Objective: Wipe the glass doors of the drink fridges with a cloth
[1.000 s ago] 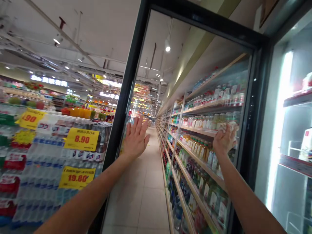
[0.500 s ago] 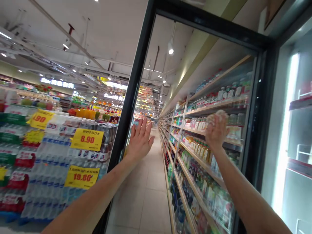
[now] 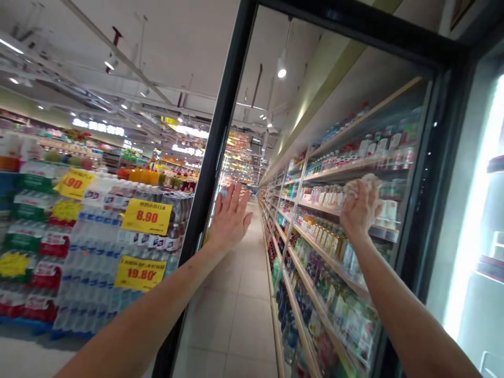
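A glass door (image 3: pixel 226 320) with a black frame (image 3: pixel 214 142) stands swung out in front of me. My left hand (image 3: pixel 228 218) lies flat against the glass near the frame's left side, fingers stretched out and nothing in it. Higher on the right of the pane, my right hand (image 3: pixel 359 212) presses a crumpled, pale cloth (image 3: pixel 368 186) to the glass. Its fingers rest over the cloth, which bunches out above and beside them. Through the pane show shelves of bottles (image 3: pixel 326 239), seen past both hands.
At the left stand stacked packs of bottled drinks (image 3: pixel 84 262) with yellow price signs (image 3: pixel 146 217). A lit refrigerated cabinet (image 3: pixel 464 210) opens at the right edge, with shelves inside. A tiled aisle floor (image 3: pixel 250 283) runs ahead behind the glass.
My right hand and the cloth have shifted slightly right and up on the glass. The left hand keeps its place on the pane. The whole view has turned a little.
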A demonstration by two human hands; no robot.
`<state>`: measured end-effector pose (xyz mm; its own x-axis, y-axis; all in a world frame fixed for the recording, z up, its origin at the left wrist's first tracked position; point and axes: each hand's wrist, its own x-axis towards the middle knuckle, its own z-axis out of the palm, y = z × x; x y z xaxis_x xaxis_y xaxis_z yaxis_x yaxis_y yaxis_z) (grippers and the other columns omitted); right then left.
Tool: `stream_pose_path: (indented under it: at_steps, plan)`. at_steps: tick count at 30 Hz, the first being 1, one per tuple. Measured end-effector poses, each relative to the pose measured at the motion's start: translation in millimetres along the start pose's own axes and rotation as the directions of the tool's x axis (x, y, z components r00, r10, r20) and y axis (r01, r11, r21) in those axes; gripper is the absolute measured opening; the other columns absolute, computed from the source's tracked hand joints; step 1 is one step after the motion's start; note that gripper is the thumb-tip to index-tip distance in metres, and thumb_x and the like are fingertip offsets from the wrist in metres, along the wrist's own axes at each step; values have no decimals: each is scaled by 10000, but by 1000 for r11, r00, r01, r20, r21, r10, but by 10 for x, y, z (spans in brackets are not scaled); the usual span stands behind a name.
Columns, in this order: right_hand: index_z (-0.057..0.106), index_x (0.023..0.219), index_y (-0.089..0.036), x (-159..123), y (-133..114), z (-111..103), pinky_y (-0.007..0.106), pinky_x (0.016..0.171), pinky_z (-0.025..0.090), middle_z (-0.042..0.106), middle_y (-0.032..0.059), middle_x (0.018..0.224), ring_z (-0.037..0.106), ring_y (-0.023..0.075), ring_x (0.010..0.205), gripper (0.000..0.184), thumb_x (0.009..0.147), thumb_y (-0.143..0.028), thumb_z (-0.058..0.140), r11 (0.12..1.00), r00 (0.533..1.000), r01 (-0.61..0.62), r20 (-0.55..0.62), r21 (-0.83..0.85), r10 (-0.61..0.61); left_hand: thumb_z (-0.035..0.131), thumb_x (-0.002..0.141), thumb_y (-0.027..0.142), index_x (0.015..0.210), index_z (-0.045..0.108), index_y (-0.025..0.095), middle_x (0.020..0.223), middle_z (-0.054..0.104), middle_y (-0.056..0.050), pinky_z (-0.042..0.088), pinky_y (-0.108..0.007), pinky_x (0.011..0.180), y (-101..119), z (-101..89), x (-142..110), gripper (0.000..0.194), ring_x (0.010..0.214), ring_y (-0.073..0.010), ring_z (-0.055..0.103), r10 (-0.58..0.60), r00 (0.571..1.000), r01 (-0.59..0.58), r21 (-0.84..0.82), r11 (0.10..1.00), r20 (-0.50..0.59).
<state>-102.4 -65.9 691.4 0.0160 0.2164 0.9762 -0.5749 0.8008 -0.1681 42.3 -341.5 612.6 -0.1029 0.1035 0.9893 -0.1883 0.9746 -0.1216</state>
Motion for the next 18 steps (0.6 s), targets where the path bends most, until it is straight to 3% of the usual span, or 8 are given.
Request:
stream_pose_path:
  at_steps: [2,4,6,8,10,12,15,18]
  plan:
    - [412,1293,-199,8,-13,-5,586,1006,224,301,145,1427,266,287,1319,461,842,-278,366,998,998,-56,-2,6,56,411,869,334,1358,296,142,1460,206,-136,133,-465,1096,1,2,2,538,1367,-245,95,0,1000,0,1,1000,-3]
    - [420,1288,-209,-166,-193,-2,544,1030,224,317,127,1423,256,262,1328,453,843,-276,370,988,986,145,72,42,-148,407,871,334,1361,287,147,1461,200,-135,136,-466,1093,-5,10,1,538,1367,-244,99,-1,1000,1,-1,1000,1]
    - [437,1272,-255,-407,-379,7,491,1062,203,342,82,1416,240,223,1339,434,842,-282,387,895,883,430,152,119,-444,405,872,331,1362,285,152,1463,193,-135,139,-468,1092,-15,19,-2,536,1367,-241,100,1,1000,-1,-8,1000,3]
    - [465,1241,-293,-555,-411,11,473,1078,174,364,49,1406,246,204,1337,407,838,-287,405,801,782,576,176,164,-598,402,873,329,1364,281,154,1465,189,-134,137,-467,1093,-23,22,-4,535,1368,-239,97,4,1000,-4,-19,1000,6]
    - [478,1228,-293,-521,-252,9,498,1076,151,375,52,1398,280,214,1322,399,835,-290,410,855,842,503,150,128,-518,397,874,328,1368,272,151,1465,194,-131,134,-463,1095,-23,18,-5,540,1368,-239,93,2,1000,-2,-21,1000,9]
    - [461,1253,-244,-355,-12,8,536,1050,180,356,99,1405,301,246,1308,424,838,-285,386,974,974,216,59,69,-220,395,875,327,1369,271,149,1464,198,-128,131,-462,1096,-16,10,-3,540,1368,-242,91,-2,1000,3,-15,1000,15]
    - [438,1277,-179,-194,135,12,559,1000,254,343,158,1402,306,281,1299,454,845,-276,338,989,990,-119,-69,86,125,404,871,326,1366,278,149,1464,199,-129,122,-463,1097,-4,3,1,541,1368,-243,90,-8,1000,8,-12,1000,9]
    - [444,1273,-216,-439,-141,5,532,1020,245,352,126,1403,287,264,1313,441,847,-299,363,982,992,122,-3,143,-122,407,870,325,1359,292,149,1461,206,-130,130,-462,1096,-3,9,2,533,1368,-238,99,-8,1000,8,-10,1000,-4]
